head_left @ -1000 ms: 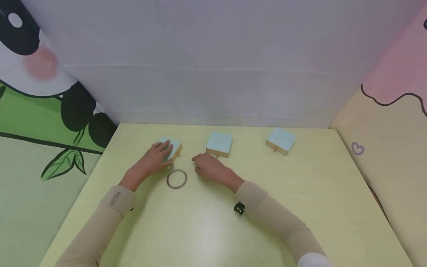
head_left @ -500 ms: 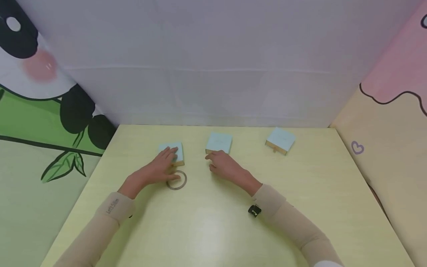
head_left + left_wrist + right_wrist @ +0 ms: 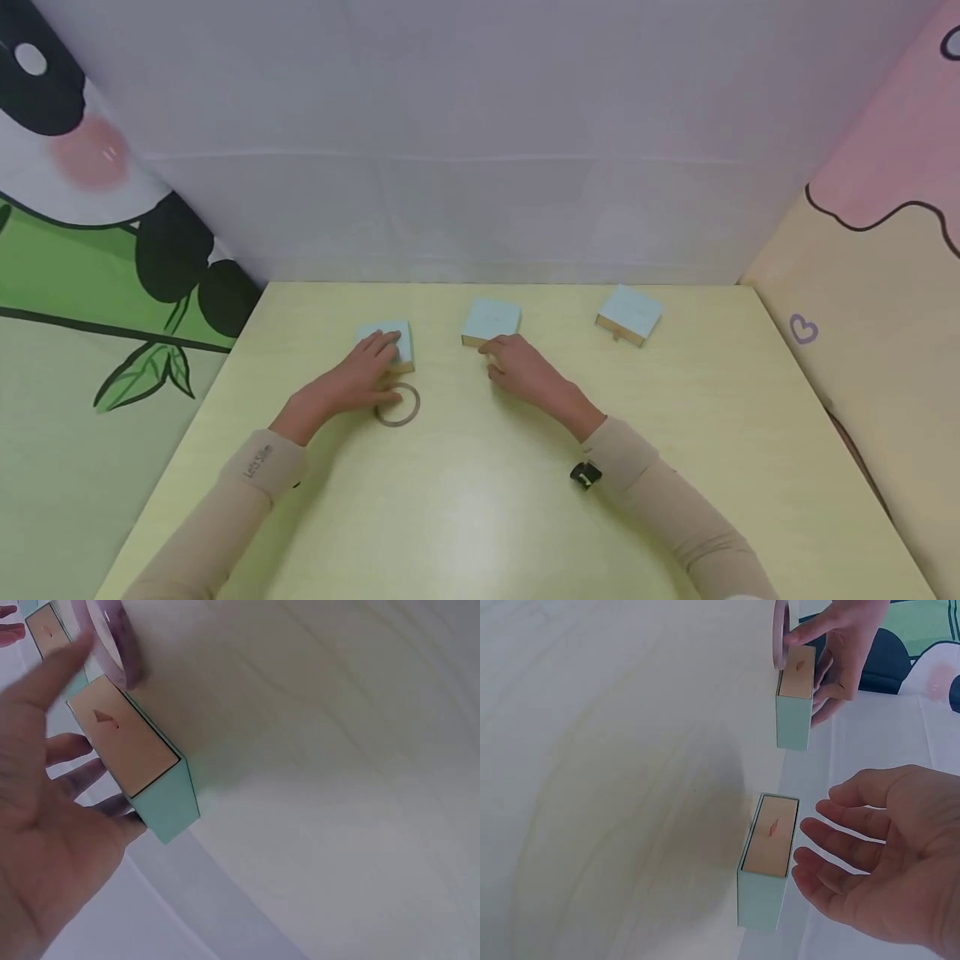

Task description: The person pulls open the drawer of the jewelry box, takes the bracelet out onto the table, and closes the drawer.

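Note:
My left hand [image 3: 356, 377] rests with extended fingers on the left small light-blue drawer box [image 3: 386, 326]. Its thumb reaches over a thin greyish ring [image 3: 417, 405] lying in front; whether it touches the ring I cannot tell. The left wrist view shows that box's tan drawer front [image 3: 124, 739] with a short ribbon tab. My right hand [image 3: 525, 371] is at the front of the middle light-blue box [image 3: 491, 317]. In the right wrist view its fingers are loosely bent beside this box [image 3: 769, 844] and grip nothing.
A third light-blue box [image 3: 628, 312] sits turned at an angle towards the back right of the pale yellow table [image 3: 465, 517]. A white cloth wall [image 3: 495, 208] stands along the back edge. Printed panels flank both sides.
The left box has turned so its front faces me more, and the left thumb has come over the ring. My right hand has moved right, to the middle box's front.

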`<state>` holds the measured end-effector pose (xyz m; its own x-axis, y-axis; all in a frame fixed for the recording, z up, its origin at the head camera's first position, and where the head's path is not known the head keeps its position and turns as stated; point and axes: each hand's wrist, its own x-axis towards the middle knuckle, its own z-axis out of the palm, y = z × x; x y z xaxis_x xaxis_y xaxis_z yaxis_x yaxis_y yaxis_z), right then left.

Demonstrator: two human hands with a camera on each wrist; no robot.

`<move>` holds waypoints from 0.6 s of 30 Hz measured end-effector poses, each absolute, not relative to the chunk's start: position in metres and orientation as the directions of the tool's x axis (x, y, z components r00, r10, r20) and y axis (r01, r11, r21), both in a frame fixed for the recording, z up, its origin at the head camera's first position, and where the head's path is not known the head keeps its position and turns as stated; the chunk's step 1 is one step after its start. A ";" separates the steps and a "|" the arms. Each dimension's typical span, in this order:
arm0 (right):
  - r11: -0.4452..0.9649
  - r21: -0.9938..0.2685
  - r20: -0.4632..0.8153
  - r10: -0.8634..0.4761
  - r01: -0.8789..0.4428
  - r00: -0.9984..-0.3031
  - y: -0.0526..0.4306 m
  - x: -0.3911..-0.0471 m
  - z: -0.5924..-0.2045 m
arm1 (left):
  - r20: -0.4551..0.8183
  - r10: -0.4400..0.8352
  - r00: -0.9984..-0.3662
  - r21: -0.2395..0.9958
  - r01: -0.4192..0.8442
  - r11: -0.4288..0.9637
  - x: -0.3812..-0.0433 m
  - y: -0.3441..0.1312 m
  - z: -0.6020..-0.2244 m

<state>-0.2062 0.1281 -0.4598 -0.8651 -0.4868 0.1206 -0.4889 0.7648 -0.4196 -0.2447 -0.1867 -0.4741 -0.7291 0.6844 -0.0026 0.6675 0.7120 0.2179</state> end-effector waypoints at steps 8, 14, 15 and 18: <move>0.775 -0.421 0.116 -0.469 -0.471 -0.875 0.136 -0.206 -0.463 | 0.125 0.707 -0.696 0.117 0.718 0.686 -0.251 -0.183 -0.480; 0.780 -0.439 0.096 -0.452 -0.445 -0.887 0.142 -0.205 -0.468 | 0.143 0.717 -0.682 0.130 0.732 0.669 -0.267 -0.190 -0.478; 0.785 -0.435 0.092 -0.449 -0.441 -0.889 0.143 -0.205 -0.469 | 0.145 0.718 -0.681 0.129 0.732 0.669 -0.270 -0.192 -0.478; 0.797 -0.424 0.081 -0.440 -0.430 -0.894 0.147 -0.204 -0.470 | 0.152 0.704 -0.694 0.100 0.719 0.688 -0.278 -0.198 -0.477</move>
